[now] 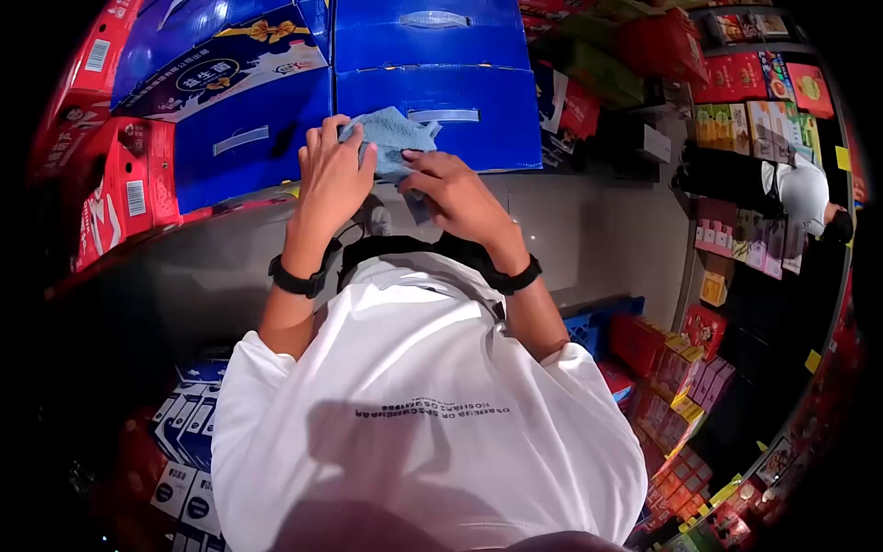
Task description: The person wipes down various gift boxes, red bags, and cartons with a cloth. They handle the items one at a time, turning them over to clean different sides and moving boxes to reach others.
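A crumpled light-blue cloth [391, 133] is bunched between my two hands, over the front edge of the blue cartons. My left hand [333, 179] has its fingers curled at the cloth's left side, thumb and forefinger at its edge. On the other side my right hand [460, 201] grips the cloth with bent fingers, and a darker strip hangs below them. Just behind the cloth stands a blue carton [487, 138] with a pale handle strap. Another blue carton [258, 166] lies beside my left hand. Both wrists wear black bands.
Red boxes [138, 184] are stacked at the left. Shelves of packaged goods [759, 129] run along the right, where a person in a white top [802, 193] stands. A blue plastic crate [602, 322] and blue-and-white cartons [189, 423] stand low on either side of me.
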